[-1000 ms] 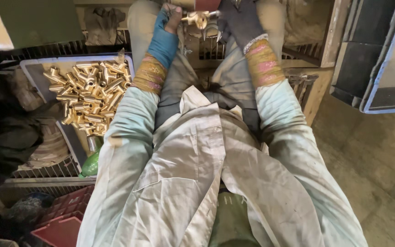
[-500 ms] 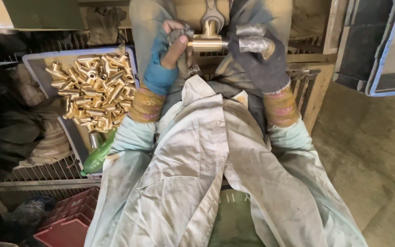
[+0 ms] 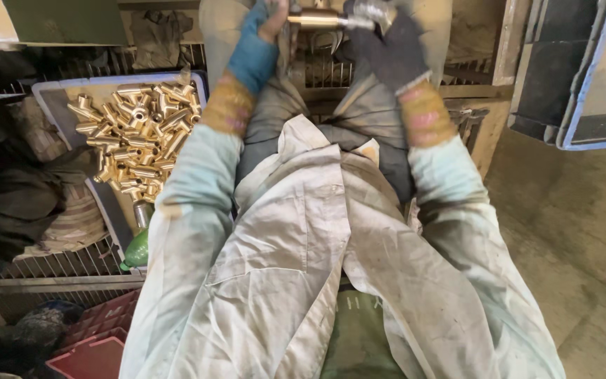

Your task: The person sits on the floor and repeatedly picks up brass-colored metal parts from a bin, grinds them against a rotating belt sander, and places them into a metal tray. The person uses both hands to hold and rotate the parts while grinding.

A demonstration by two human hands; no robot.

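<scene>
Head view showed both hands had risen: left hand (image 3: 264, 31) and right hand (image 3: 387, 45) each closed on the brass fitting (image 3: 320, 19), held farther up-frame, work continuing.

This is a metalworking workshop: a grey tray (image 3: 49, 98) heaped with brass fittings (image 3: 135, 137) sits at upper left, dark plastic crates (image 3: 569, 77) stand at upper right, and a stained concrete floor (image 3: 576, 231) spreads across the lower right.

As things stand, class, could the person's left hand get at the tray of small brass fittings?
Probably yes: the grey tray sits open by the left arm, nothing covering it, though the left hand currently grips a brass part.
</scene>
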